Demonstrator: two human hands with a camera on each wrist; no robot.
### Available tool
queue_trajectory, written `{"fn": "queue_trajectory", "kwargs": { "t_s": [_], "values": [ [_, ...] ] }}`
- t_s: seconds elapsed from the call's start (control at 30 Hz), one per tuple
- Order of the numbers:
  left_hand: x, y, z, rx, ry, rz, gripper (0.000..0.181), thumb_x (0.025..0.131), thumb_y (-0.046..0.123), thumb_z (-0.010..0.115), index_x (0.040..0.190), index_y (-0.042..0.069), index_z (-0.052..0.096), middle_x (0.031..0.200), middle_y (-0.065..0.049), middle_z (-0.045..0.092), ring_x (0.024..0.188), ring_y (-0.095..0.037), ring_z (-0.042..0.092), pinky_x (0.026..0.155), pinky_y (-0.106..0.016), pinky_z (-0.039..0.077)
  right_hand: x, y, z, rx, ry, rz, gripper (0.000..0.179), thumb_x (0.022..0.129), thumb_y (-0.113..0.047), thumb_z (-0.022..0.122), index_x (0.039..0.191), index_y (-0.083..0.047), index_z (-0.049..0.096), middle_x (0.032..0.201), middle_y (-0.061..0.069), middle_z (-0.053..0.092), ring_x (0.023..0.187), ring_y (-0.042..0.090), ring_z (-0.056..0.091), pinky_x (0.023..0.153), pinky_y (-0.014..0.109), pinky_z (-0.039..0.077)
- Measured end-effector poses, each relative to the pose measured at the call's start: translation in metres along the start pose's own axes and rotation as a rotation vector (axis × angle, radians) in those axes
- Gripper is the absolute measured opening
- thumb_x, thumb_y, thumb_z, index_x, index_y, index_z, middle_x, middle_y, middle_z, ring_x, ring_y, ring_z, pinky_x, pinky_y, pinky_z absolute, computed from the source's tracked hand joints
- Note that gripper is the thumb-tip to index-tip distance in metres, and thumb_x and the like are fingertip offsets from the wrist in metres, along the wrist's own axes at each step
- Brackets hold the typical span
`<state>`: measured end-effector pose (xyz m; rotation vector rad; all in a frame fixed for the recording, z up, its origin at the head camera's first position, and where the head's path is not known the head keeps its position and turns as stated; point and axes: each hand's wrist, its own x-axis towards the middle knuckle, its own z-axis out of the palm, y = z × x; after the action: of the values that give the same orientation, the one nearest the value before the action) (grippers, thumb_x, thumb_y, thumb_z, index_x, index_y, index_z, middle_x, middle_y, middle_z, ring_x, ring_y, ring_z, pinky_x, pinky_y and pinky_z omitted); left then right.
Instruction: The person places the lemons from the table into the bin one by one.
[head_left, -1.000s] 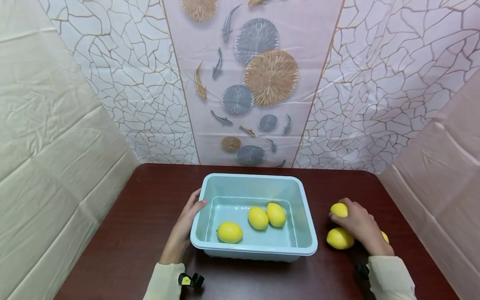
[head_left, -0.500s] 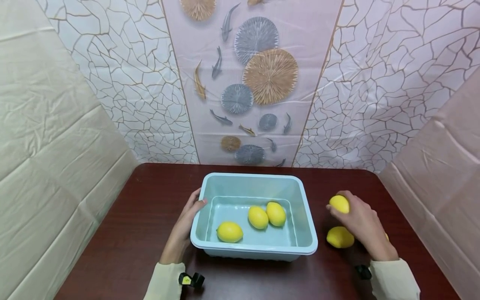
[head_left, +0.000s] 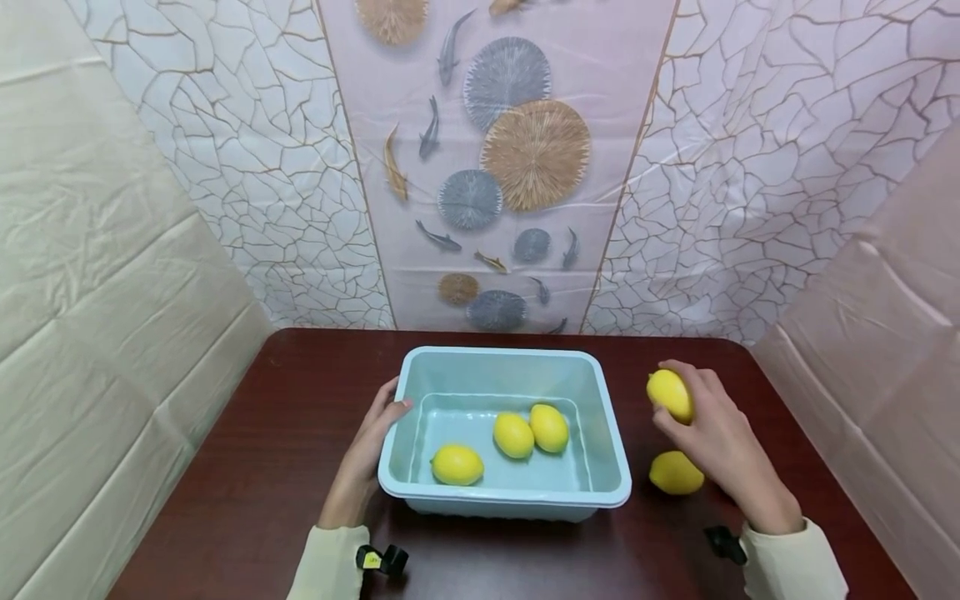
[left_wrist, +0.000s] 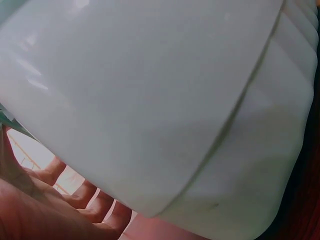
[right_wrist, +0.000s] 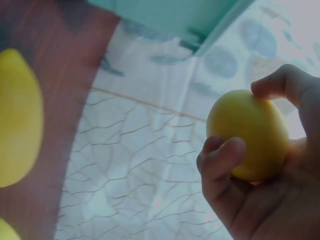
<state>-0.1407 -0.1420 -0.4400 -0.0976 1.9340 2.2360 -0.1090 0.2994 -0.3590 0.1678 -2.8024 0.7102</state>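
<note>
My right hand (head_left: 723, 433) holds a yellow lemon (head_left: 667, 393) above the table's right side, thumb and fingers around it; the right wrist view shows the grip on the same lemon (right_wrist: 247, 132). Below that hand another lemon (head_left: 676, 473) lies on the table. A light blue plastic basin (head_left: 502, 497) stands at the middle with three lemons in it: one at front left (head_left: 457, 464) and a touching pair farther right (head_left: 513, 435). My left hand (head_left: 366, 450) grips the basin's left side, thumb at the rim and fingers outside along the wall (left_wrist: 150, 100).
A dark red-brown table (head_left: 262, 467) bears everything. In the right wrist view a sliver of a further lemon (right_wrist: 6, 232) shows at the lower left corner. Patterned cloth (head_left: 510, 167) hangs behind the table, with plain pale cloth (head_left: 112, 333) at the left.
My right hand has lifted the lemon off the table and moved it slightly away and to the left. My left hand and the basin stay where they were.
</note>
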Motion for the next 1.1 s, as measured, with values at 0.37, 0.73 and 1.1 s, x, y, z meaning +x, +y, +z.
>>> {"fn": "queue_trajectory", "kwargs": {
  "t_s": [0.37,0.73,1.1],
  "values": [
    [0.0,0.0,-0.004,0.007,0.004,-0.009,0.059,0.107,0.03,0.054,0.162,0.024,0.032,0.164,-0.013,0.035,0.141,-0.039,0.043,0.108,-0.052,0.041,-0.01,-0.043,-0.009,0.082,0.03,-0.099,0.057,0.099,-0.032,0.075,0.148,-0.013,0.052,0.125,0.012,0.057,0.089,0.027,0.059,0.071,0.041,0.05],
    [0.005,0.003,0.002,0.004,-0.014,0.008,0.059,0.107,0.033,0.055,0.162,0.025,0.034,0.162,-0.013,0.037,0.139,-0.04,0.045,0.107,-0.052,0.042,-0.019,-0.073,-0.006,0.005,-0.046,-0.227,0.056,0.092,-0.025,0.081,0.143,-0.02,0.058,0.121,0.004,0.058,0.079,0.016,0.055,0.064,0.032,0.048],
    [0.001,0.0,0.0,0.024,-0.01,0.002,0.059,0.108,0.032,0.053,0.162,0.023,0.033,0.164,-0.014,0.035,0.14,-0.039,0.044,0.107,-0.053,0.041,-0.022,-0.089,0.015,-0.005,-0.077,-0.404,0.055,0.089,-0.026,0.086,0.138,-0.018,0.064,0.118,-0.002,0.061,0.096,0.013,0.053,0.075,0.032,0.05]
  ]
}}
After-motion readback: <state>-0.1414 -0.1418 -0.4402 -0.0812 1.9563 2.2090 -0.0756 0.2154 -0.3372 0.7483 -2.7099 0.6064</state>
